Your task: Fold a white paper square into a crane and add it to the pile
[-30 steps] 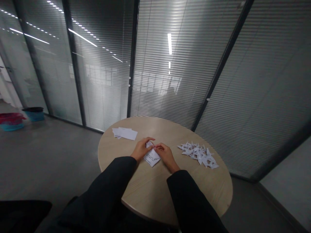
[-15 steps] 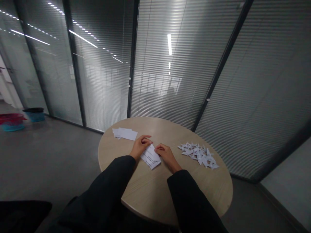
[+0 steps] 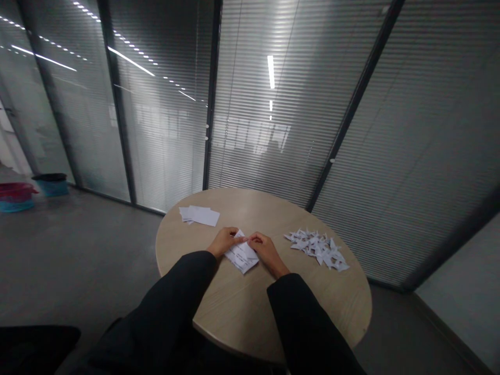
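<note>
The folded sheet (image 3: 240, 260) lies on the counter (image 3: 238, 307), its upper part pinched in the grip of the left hand (image 3: 224, 241) and right hand (image 3: 267, 249). Loose slips (image 3: 203, 215) lie beyond to the left, pointed paper pieces (image 3: 318, 250) (overlapping, count indeterminate) to the right. Both hands partly cover the sheet; its print is illegible.

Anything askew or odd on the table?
Mildly: the loose sheets at the far left of the table are fanned, not squared up, and the pointed paper pieces at right lie jumbled. No spill shows.
</note>
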`<state>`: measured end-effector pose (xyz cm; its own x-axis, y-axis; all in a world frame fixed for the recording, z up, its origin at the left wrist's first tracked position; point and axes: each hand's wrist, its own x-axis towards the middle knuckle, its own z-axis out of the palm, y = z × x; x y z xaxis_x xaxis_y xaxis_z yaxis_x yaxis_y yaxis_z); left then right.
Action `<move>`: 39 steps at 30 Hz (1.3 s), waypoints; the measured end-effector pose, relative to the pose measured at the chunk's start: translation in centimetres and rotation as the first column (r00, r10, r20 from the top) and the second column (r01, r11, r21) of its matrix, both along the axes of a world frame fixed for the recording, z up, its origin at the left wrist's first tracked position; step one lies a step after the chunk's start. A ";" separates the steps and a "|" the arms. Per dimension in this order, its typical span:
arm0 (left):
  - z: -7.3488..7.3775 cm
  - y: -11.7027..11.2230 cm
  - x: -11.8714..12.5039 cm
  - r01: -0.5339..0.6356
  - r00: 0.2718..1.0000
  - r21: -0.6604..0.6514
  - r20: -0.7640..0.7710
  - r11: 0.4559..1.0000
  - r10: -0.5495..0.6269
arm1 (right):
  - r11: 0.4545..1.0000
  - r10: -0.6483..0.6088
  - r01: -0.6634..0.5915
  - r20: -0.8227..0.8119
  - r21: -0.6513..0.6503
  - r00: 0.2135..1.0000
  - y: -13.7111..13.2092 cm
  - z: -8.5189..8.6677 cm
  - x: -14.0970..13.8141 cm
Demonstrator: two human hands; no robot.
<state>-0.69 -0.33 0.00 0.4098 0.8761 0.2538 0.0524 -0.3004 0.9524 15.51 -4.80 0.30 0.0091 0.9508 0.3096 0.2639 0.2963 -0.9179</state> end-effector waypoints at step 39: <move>0.5 -0.6 0.5 0.251 0.911 -0.431 0.408 0.867 -0.061 | 0.994 -0.057 0.030 -0.270 -0.104 0.961 -0.2 0.4 0.5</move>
